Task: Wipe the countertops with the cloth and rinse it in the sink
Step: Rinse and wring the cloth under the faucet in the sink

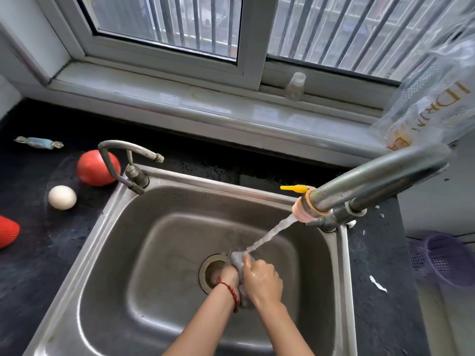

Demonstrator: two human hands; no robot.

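Observation:
Both hands are down in the steel sink [120, 242], over the drain [212, 268]. A small grey wet cloth [237, 259] is bunched between them. My right hand [262, 280] is closed over the cloth from the right. My left hand [230, 276], with a red cord at the wrist, grips it from the left and is partly hidden behind the cloth. Water streams from the big tap [365, 183] at the right rim and lands on the top of the cloth.
On the dark countertop [33, 265] left of the sink lie a tomato [96, 168], a white egg [62, 197], a red cup [7, 233] and a wrapped candy [38, 142]. A small second tap [128, 160] stands at the sink's back left corner. A purple basket [444, 260] sits right; a small bottle [295, 86] stands on the sill.

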